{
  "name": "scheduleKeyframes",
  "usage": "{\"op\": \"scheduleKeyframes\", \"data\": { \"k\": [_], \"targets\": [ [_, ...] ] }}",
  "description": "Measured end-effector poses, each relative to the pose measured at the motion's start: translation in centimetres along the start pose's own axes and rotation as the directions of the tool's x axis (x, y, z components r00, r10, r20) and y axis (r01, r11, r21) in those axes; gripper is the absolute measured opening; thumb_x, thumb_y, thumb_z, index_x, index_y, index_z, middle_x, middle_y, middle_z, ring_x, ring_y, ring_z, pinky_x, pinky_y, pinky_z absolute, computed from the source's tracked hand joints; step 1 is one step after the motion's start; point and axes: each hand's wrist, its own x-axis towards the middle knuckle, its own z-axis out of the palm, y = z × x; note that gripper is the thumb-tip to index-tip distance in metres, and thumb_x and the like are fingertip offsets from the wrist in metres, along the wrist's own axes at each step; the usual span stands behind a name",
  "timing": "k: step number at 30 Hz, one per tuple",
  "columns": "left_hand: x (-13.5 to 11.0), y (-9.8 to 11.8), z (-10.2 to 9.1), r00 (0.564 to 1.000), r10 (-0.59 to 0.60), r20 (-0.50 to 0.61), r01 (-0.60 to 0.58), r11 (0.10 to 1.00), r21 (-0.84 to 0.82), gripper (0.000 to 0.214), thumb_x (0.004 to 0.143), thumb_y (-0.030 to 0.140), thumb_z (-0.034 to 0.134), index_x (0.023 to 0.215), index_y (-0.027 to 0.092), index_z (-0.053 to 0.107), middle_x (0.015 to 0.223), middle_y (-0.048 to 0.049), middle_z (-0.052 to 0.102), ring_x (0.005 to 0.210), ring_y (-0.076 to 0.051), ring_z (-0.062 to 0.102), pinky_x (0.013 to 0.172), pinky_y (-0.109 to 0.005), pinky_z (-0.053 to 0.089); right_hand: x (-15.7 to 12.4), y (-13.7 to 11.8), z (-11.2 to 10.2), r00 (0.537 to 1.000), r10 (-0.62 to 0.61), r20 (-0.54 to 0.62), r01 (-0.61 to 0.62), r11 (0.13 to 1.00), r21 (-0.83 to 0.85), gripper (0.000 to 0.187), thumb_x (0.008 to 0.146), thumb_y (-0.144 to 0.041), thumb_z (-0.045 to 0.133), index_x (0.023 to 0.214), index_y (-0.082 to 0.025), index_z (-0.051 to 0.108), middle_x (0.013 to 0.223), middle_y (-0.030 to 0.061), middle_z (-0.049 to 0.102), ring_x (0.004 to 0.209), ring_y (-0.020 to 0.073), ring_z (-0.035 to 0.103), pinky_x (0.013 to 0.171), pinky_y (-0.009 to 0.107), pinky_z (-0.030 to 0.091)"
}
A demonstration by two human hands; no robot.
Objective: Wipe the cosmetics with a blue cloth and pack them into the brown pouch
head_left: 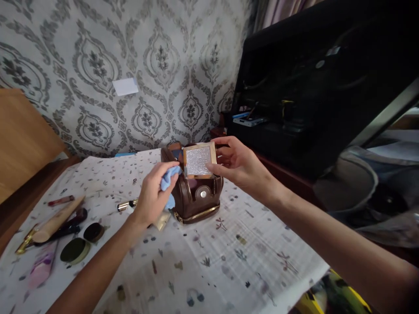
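Note:
My right hand point(231, 161) grips a square compact point(198, 160) by its right edge, with the thumb on its face. The compact has a gold rim and a sparkly silver panel, and is tilted over the mouth of a brown leather bag point(196, 200). That bag stands upright with its zip undone. Beside its left side, my left hand point(153, 192) is closed on a crumpled light-blue cloth point(169, 178). What lies deeper in the bag is hidden behind the compact.
Cosmetics lie on the left of the patterned white cloth point(203, 261): a beige tube point(59, 220), a round green-lidded jar point(75, 250), a smaller dark jar point(94, 232), a pink tube point(42, 266). A gold-and-black tube point(127, 205) is near my left wrist. A large black screen point(314, 96) stands right.

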Motion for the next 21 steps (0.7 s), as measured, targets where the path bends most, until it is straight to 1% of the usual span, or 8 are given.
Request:
{"op": "scheduleKeyframes", "data": {
  "k": [2, 4, 6, 9, 12, 15, 18, 21],
  "targets": [
    [-0.3, -0.4, 0.4, 0.99, 0.123, 0.068, -0.13, 0.985, 0.112, 0.023, 0.096, 0.027, 0.054, 0.114, 0.022, 0.067, 0.108, -0.0076, 0.07, 0.102, -0.022, 0.064, 0.09, -0.036, 0.051, 0.4, 0.8, -1.0, 1.0, -0.019, -0.008, 0.018, 0.996, -0.089, 0.05, 0.069, -0.027, 0.084, 0.112, -0.022, 0.061, 0.088, 0.0027, 0.071, 0.075, 0.0192, 0.067, 0.066, 0.034, 0.056],
    [-0.7, -0.7, 0.8, 0.973, 0.204, 0.113, -0.222, 0.957, 0.187, 0.023, 0.097, 0.023, 0.052, 0.116, 0.023, 0.066, 0.11, -0.0085, 0.069, 0.106, -0.023, 0.062, 0.092, -0.038, 0.051, 0.8, 1.5, -1.8, 0.999, -0.048, -0.02, 0.043, 0.98, -0.195, 0.047, 0.07, -0.027, 0.082, 0.112, -0.021, 0.062, 0.088, 0.0026, 0.07, 0.073, 0.0185, 0.066, 0.064, 0.033, 0.055],
    [-1.2, -1.1, 1.0, 0.957, 0.254, 0.137, -0.281, 0.929, 0.242, 0.024, 0.097, 0.021, 0.052, 0.116, 0.024, 0.066, 0.111, -0.0091, 0.068, 0.107, -0.024, 0.062, 0.093, -0.04, 0.051, 1.1, 1.9, -2.2, 0.997, -0.071, -0.016, 0.062, 0.942, -0.33, 0.047, 0.071, -0.025, 0.078, 0.115, -0.021, 0.063, 0.087, 0.0024, 0.07, 0.07, 0.0176, 0.065, 0.063, 0.032, 0.054],
    [-1.7, -1.5, 1.1, 0.942, 0.293, 0.162, -0.329, 0.9, 0.286, 0.025, 0.098, 0.019, 0.051, 0.118, 0.023, 0.065, 0.115, -0.0096, 0.067, 0.111, -0.024, 0.06, 0.097, -0.041, 0.051, 1.8, 1.9, -2.3, 0.997, -0.069, 0.041, 0.08, 0.838, -0.539, 0.046, 0.074, -0.021, 0.072, 0.119, -0.02, 0.064, 0.083, 0.0007, 0.068, 0.069, 0.0164, 0.063, 0.065, 0.031, 0.052],
    [-2.0, -1.8, 1.1, 0.93, 0.329, 0.163, -0.365, 0.878, 0.311, 0.027, 0.097, 0.017, 0.052, 0.12, 0.024, 0.063, 0.118, -0.0094, 0.067, 0.116, -0.024, 0.06, 0.101, -0.043, 0.051, 2.6, 1.4, -1.8, 0.993, -0.012, 0.114, 0.091, 0.683, -0.725, 0.043, 0.076, -0.017, 0.066, 0.119, -0.019, 0.064, 0.08, -0.0002, 0.069, 0.071, 0.0156, 0.063, 0.066, 0.027, 0.048],
    [-2.2, -2.1, 1.2, 0.921, 0.357, 0.157, -0.39, 0.86, 0.33, 0.03, 0.096, 0.014, 0.052, 0.122, 0.024, 0.062, 0.12, -0.0094, 0.066, 0.118, -0.025, 0.059, 0.103, -0.043, 0.05, 3.4, 0.9, -0.9, 0.98, 0.108, 0.168, 0.097, 0.482, -0.871, 0.037, 0.076, -0.016, 0.064, 0.113, -0.019, 0.065, 0.087, 0.0022, 0.071, 0.076, 0.0166, 0.064, 0.066, 0.026, 0.044],
    [-2.4, -2.3, 1.3, 0.917, 0.364, 0.161, -0.398, 0.856, 0.331, 0.032, 0.095, 0.011, 0.052, 0.123, 0.023, 0.062, 0.122, -0.0099, 0.066, 0.12, -0.025, 0.058, 0.104, -0.042, 0.05, 4.1, 0.6, 0.3, 0.954, 0.23, 0.19, 0.119, 0.289, -0.95, 0.033, 0.079, -0.019, 0.063, 0.111, -0.021, 0.066, 0.096, 0.0053, 0.073, 0.085, 0.0211, 0.066, 0.067, 0.028, 0.041],
    [-2.4, -2.3, 1.3, 0.917, 0.37, 0.146, -0.398, 0.857, 0.328, 0.031, 0.095, 0.012, 0.052, 0.122, 0.023, 0.062, 0.12, -0.0099, 0.066, 0.12, -0.025, 0.059, 0.104, -0.041, 0.051, 4.7, 0.6, 1.5, 0.931, 0.294, 0.216, 0.185, 0.132, -0.974, 0.027, 0.081, -0.019, 0.062, 0.108, -0.02, 0.067, 0.1, 0.0094, 0.074, 0.094, 0.0265, 0.067, 0.074, 0.033, 0.042]
  ]
}}
